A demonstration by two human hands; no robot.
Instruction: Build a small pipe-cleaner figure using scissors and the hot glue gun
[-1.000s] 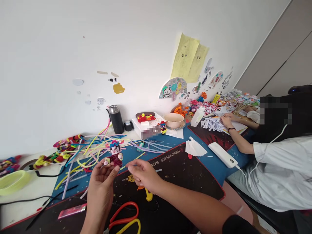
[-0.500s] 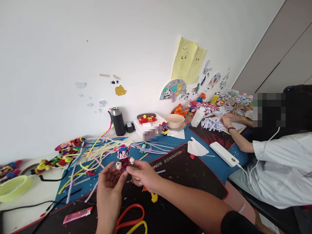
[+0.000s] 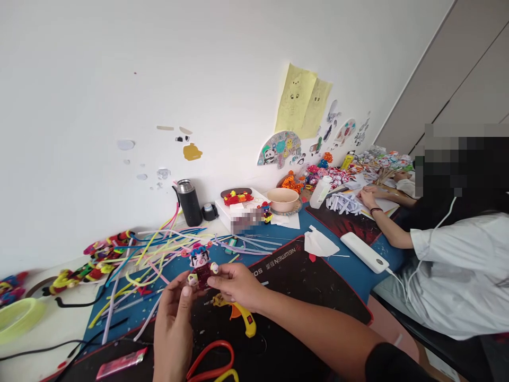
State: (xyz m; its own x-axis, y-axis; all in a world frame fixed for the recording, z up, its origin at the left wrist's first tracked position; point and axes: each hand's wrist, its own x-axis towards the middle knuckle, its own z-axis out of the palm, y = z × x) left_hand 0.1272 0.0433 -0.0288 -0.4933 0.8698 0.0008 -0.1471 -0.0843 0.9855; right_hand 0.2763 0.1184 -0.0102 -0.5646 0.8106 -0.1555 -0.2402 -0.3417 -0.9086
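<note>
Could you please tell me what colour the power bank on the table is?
The power bank is white, seen best in the head view.

2 hands (image 3: 207,307) around a small doll (image 3: 200,268)

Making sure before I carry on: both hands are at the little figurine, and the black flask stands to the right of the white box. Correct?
The flask's side is wrong: in the head view the black flask stands left of the white box. The left hand and right hand are at the figurine.
</note>
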